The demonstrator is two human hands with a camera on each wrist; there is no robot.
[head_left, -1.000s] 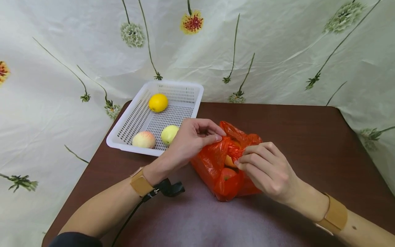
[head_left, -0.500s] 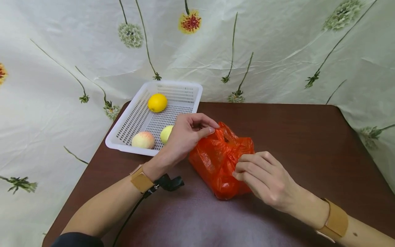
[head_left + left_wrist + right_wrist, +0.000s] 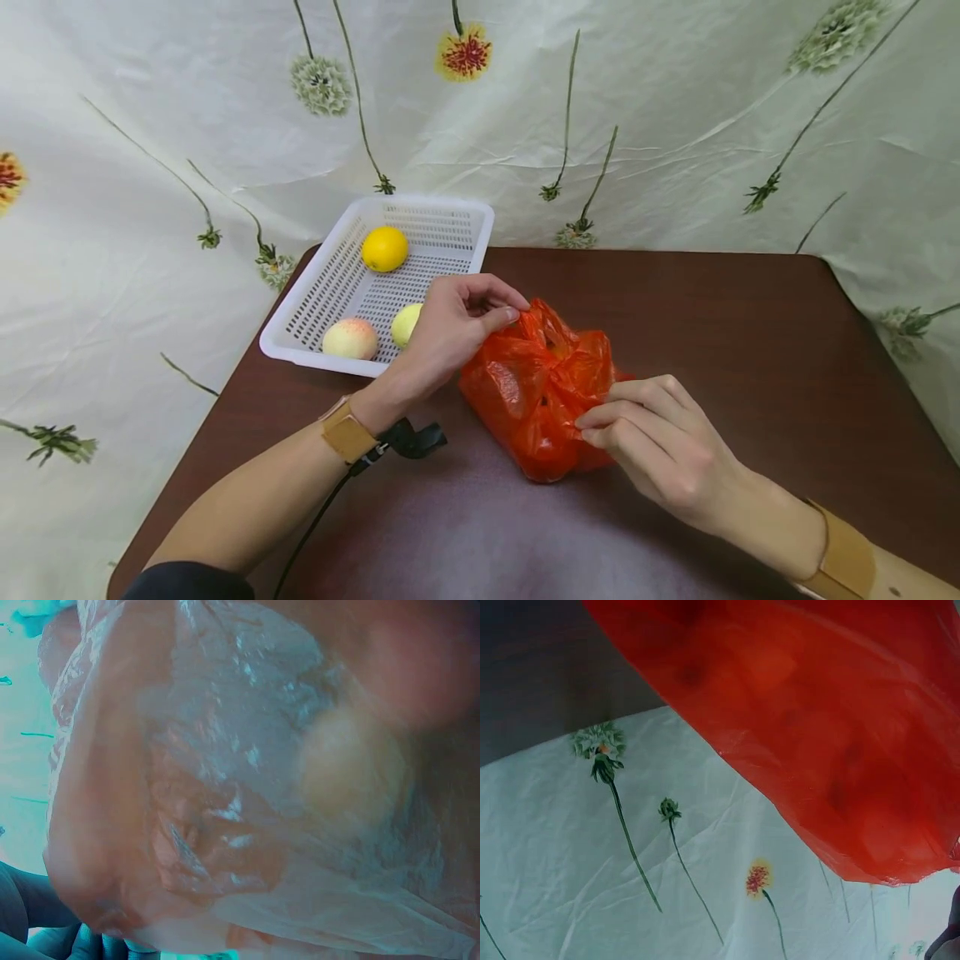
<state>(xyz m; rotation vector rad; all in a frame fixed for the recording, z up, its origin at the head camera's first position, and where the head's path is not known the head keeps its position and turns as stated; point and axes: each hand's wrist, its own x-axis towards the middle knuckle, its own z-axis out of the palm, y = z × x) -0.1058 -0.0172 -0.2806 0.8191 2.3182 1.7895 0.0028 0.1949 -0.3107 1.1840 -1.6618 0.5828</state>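
A thin red plastic bag sits bunched on the table, with rounded shapes showing through its front. My left hand pinches the bag's upper left edge between thumb and fingers. On the other side, my right hand pinches a fold low on the bag's right. The film fills most of the left wrist view, where blurred round forms show behind it and curled fingers appear at the lower left. In the right wrist view, a wide red sheet of the bag stretches across the upper right.
A white perforated basket stands behind and left of the bag. It holds a lemon, a peach and a pale green fruit partly behind my left hand. A flowered cloth hangs beyond the dark table.
Fruit visible through the bag's opening a second ago is now covered by gathered film. My left hand has shifted slightly back and left; my right hand has moved a little right and nearer.
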